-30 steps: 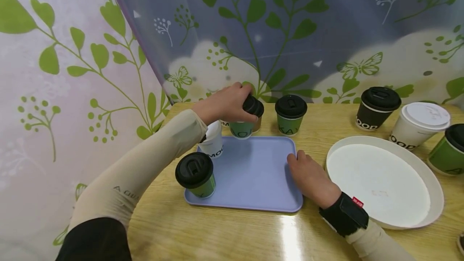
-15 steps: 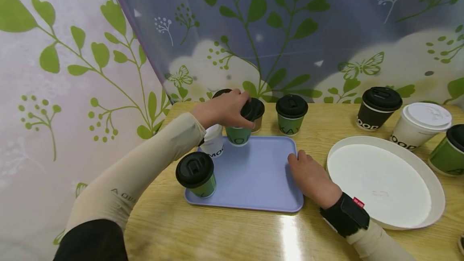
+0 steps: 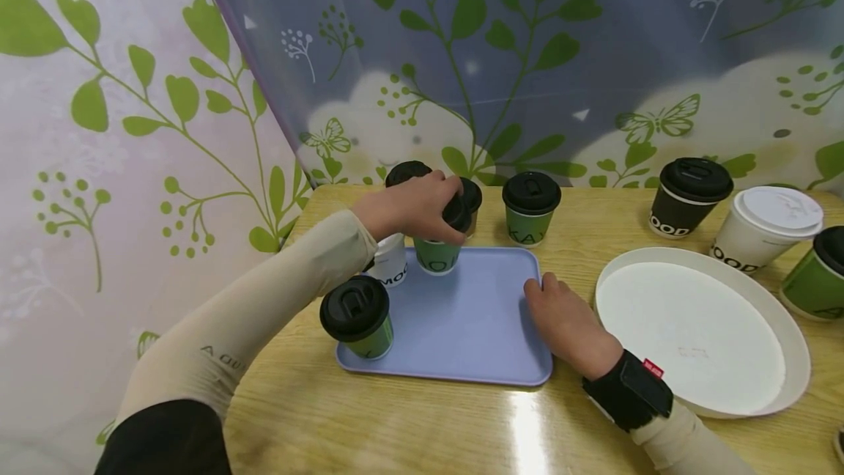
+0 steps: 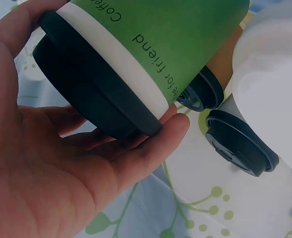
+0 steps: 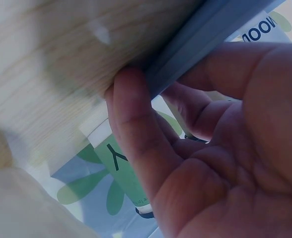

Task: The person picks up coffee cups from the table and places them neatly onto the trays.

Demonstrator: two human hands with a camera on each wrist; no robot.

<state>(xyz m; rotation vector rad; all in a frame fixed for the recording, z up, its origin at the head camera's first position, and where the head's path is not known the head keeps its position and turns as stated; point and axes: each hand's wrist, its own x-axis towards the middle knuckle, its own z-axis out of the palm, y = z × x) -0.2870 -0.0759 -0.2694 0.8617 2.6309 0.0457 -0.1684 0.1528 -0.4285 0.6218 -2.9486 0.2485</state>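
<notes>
My left hand (image 3: 412, 205) grips a green paper coffee cup (image 3: 438, 258) by its black lid from above, over the back of the lilac tray (image 3: 475, 321). In the left wrist view, thumb and fingers curl around the lid (image 4: 94, 74). Whether the cup's base touches the tray, I cannot tell. A white cup (image 3: 390, 267) stands beside it at the tray's back left, partly hidden by my wrist. Another green cup with a black lid (image 3: 356, 317) occupies the front left corner. My right hand (image 3: 570, 328) holds the tray's right rim; the right wrist view shows fingers bent against that edge (image 5: 185, 54).
Behind the tray stand a dark-lidded cup (image 3: 406, 171), a brown cup (image 3: 472, 204) and a green cup (image 3: 530, 211). A round white tray (image 3: 699, 336) lies to the right, with black (image 3: 689, 196), white (image 3: 765, 229) and green (image 3: 820, 277) cups around it. A patterned cloth backs the table.
My left hand has brought the green cup a little toward me and lower, over the tray's back part. My right hand has stayed at the tray's right rim.
</notes>
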